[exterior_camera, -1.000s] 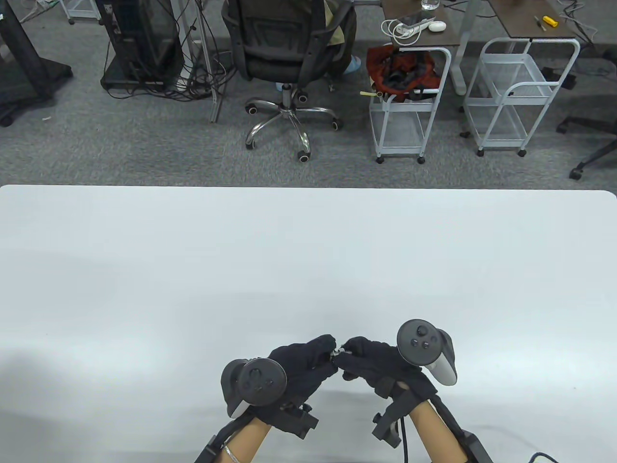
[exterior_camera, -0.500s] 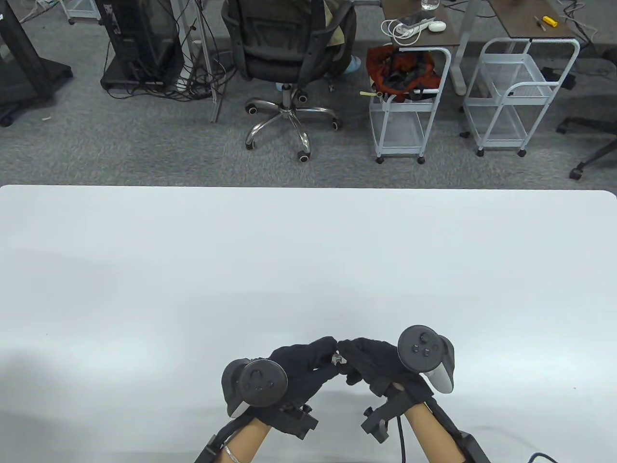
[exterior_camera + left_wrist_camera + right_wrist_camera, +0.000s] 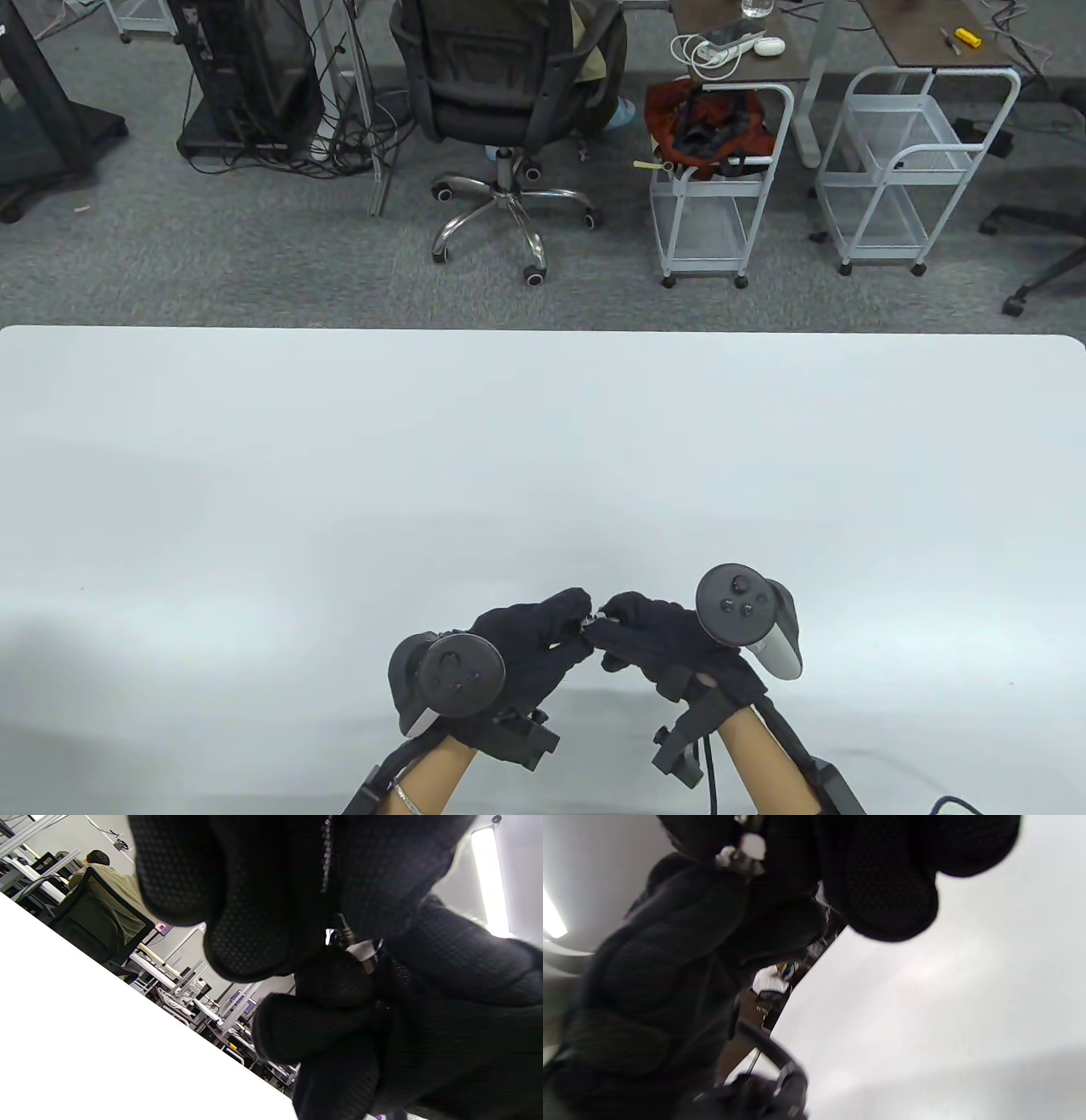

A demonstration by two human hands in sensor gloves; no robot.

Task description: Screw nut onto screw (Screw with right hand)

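Note:
Both gloved hands meet low at the centre of the white table, held just above it. Between their fingertips sits a small metal screw and nut, mostly hidden. My left hand pinches one end. My right hand pinches the other. In the left wrist view a dark threaded shaft comes out from under the left fingers, and a silver nut sits against the right hand's fingers. The right wrist view shows the metal part blurred between both gloves.
The table's far edge runs across the middle of the table view. Beyond it, on the floor, stand an office chair and two white wire carts.
My right hand twisted at the wrist half a second ago, its tracker dipping lower and right, then turned back to about where it started. My left hand stayed still.

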